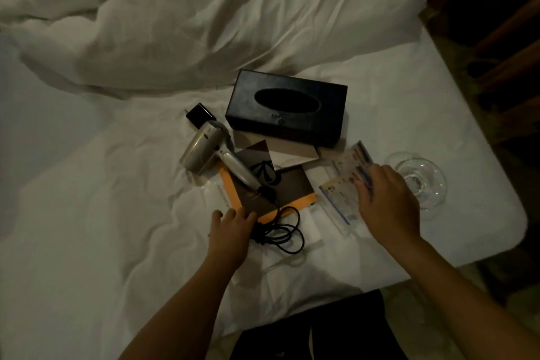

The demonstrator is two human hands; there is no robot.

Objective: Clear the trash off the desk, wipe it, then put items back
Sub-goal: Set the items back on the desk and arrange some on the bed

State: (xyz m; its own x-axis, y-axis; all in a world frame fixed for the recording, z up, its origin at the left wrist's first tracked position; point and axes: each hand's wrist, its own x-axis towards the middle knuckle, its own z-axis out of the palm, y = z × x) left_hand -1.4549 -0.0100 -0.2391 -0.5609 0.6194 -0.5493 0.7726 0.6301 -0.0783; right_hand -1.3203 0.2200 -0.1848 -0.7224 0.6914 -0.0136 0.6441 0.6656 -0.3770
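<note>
Nearest, the left hand [232, 231] lies knuckles-up at the near corner of an orange-edged folder [228, 190], its fingers bent down onto that corner and touching the coiled black cord [280, 235]; whether it grips the folder I cannot tell. To the right, the right hand [388, 204] holds a printed card [342, 184], fingers curled over the card's right side; just beyond its knuckles a wine glass [423, 181] lies on its side. All of this rests on the white bed [87, 213]. A silver hair dryer [204, 146] lies across the folder, handle toward the cord; a small black block [200, 114] sits just behind it. Farther back, a black tissue box [286, 108] rests on some papers; a rumpled white duvet [204, 23] fills the far side.
</note>
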